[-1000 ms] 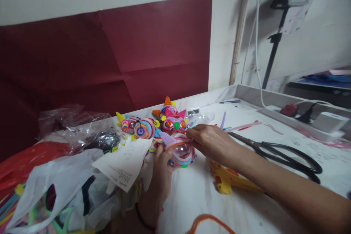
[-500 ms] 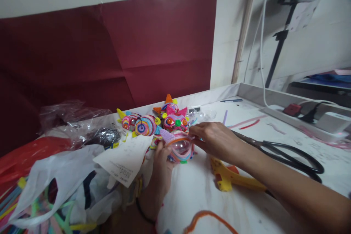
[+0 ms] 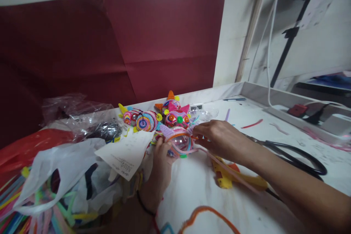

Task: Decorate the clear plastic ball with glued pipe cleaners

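My left hand (image 3: 161, 161) is closed around the left side of a clear ball ornament (image 3: 181, 142) wrapped in coloured pipe cleaners, with lilac pointed ears on top. My right hand (image 3: 216, 137) has its fingers pinched at the ornament's right side, by the right ear. A pink pipe cleaner (image 3: 229, 170) curves along the ball's lower front and trails to the lower right, passing over a yellow glue gun (image 3: 221, 175). The part of it at my right fingertips is hidden. Just behind stands a pink cat-like ornament (image 3: 177, 118) with orange eyes.
A striped ornament (image 3: 146, 121) sits at the back. Left are a written paper (image 3: 127, 157), a white bag (image 3: 65, 168) of pipe cleaners and a red bag (image 3: 41, 142). Black scissors (image 3: 296, 157) lie right, before a power strip (image 3: 309, 120). An orange pipe cleaner (image 3: 208, 210) lies in front.
The pink pipe cleaner, before stretched across the table behind my right hand, now runs over the ornament's front and down to the right. My hands stay at the ornament; the view has shifted slightly.
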`<state>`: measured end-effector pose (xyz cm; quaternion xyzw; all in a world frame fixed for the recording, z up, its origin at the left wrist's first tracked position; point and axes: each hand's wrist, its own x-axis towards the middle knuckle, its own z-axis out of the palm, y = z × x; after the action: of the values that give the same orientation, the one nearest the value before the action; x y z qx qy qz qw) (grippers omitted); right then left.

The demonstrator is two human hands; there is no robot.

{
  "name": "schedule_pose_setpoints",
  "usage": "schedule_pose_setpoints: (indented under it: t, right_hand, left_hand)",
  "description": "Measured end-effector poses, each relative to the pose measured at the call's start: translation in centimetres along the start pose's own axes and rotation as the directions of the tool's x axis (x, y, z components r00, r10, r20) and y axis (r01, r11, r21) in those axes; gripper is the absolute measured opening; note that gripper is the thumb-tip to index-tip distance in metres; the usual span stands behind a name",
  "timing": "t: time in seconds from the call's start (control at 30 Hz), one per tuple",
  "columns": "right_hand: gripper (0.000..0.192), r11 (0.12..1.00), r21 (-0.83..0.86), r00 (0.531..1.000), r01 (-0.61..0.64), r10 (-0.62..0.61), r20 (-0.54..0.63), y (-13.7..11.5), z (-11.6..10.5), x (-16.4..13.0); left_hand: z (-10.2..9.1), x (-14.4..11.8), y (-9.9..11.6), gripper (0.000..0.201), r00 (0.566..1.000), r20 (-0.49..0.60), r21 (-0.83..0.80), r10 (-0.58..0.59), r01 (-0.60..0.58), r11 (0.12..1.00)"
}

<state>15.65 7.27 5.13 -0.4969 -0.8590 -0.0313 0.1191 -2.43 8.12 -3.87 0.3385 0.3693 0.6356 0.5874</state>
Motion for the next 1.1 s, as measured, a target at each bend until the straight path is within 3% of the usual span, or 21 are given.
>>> schedule_pose_setpoints:
  t: [0.13,0.3,0.5,0.77,1.0,1.1]
  right_hand:
    - [0.014,0.98,0.15,0.987,0.132,-0.116,-0.112,-0.5,0.9,-0.5]
    - [0.024,0.919,0.128,0.9,0.372,-0.323,-0.294,-1.9,2.8,-1.0]
    - [0.021,0.921,-0.044,0.833,0.387,-0.369,-0.412,-2.6,4.1,-0.7]
    - [0.022,0.899,-0.163,0.783,0.406,-0.434,-0.446,-2.4,4.4,-0.4]
    - [0.023,0.886,-0.193,0.773,0.422,-0.463,-0.435,-2.2,4.5,-0.2]
    - [0.024,0.881,-0.204,0.766,0.427,-0.472,-0.435,-2.1,4.5,-0.2]
  left_hand:
    - [0.0,0.0,0.0,0.03,0.995,0.086,0.021,0.044,-0.046,0.999]
    - [0.3,-0.4,0.2,0.029,0.995,0.014,0.101,0.101,-0.102,0.99]
    - [1.3,-1.2,1.4,0.03,0.985,-0.057,0.113,0.162,-0.154,0.981]
    - [1.2,-1.3,0.9,0.036,0.984,-0.069,0.106,0.166,-0.159,0.982]
    - [1.8,-1.4,1.4,0.035,0.997,-0.04,0.01,0.068,-0.067,0.998]
    - [1.7,-1.3,1.2,0.035,0.996,-0.091,-0.04,0.023,-0.027,0.999]
